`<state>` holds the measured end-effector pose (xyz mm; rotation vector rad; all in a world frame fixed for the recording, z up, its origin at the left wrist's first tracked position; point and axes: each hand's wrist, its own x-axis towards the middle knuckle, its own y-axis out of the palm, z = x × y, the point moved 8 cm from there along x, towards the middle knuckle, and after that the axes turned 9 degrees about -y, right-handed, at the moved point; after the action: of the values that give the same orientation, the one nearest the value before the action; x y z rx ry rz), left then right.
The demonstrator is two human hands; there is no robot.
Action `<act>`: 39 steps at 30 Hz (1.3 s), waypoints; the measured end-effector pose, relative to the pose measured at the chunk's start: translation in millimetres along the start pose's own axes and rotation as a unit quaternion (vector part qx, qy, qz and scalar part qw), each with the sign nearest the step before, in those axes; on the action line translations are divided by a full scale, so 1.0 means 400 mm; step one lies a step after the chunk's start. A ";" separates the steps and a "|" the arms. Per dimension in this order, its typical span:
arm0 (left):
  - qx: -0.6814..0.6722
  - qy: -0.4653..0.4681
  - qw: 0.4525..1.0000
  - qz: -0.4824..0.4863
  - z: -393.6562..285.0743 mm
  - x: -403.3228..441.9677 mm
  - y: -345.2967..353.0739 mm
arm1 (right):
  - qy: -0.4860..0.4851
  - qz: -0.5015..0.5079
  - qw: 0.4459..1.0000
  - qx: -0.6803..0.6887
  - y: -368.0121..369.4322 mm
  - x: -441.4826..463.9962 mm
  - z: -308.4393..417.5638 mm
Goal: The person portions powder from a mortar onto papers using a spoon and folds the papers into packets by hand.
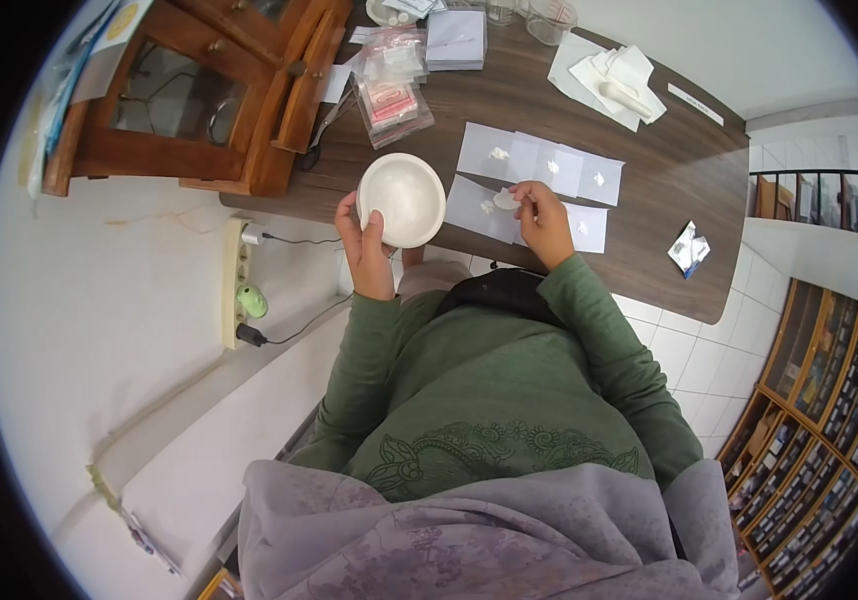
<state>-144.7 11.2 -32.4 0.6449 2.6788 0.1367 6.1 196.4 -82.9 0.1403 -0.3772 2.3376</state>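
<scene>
My left hand (373, 258) grips the rim of a white mortar (402, 203), thumb over the edge, its bowl tilted toward me. Between the pinched fingers of my right hand (545, 222) is a small pale scraper-like piece (505, 199); its exact kind is hard to make out. It is over a sheet of white paper (469, 208) near a little heap of white powder (488, 207). Several such papers lie in two rows on the table, with small powder heaps such as this one (552, 167). My right hand partly covers the front row.
A white pestle (626, 98) lies on folded white cloths or papers (589, 75). Zip bags (392, 100), scissors (327, 130) and a paper stack (456, 40) are at the back left, glass beakers (552, 20) behind. A torn foil packet (689, 250) lies right; a wooden cabinet (269, 130) stands left.
</scene>
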 end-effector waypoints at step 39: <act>-0.012 -0.060 0.996 0.061 0.034 -0.025 0.068 | 0.037 -0.045 0.975 0.216 -0.046 0.022 0.129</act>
<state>-119.6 30.9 -36.4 0.7849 2.5186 0.1589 12.2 199.0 -27.9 0.2720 0.1763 2.2944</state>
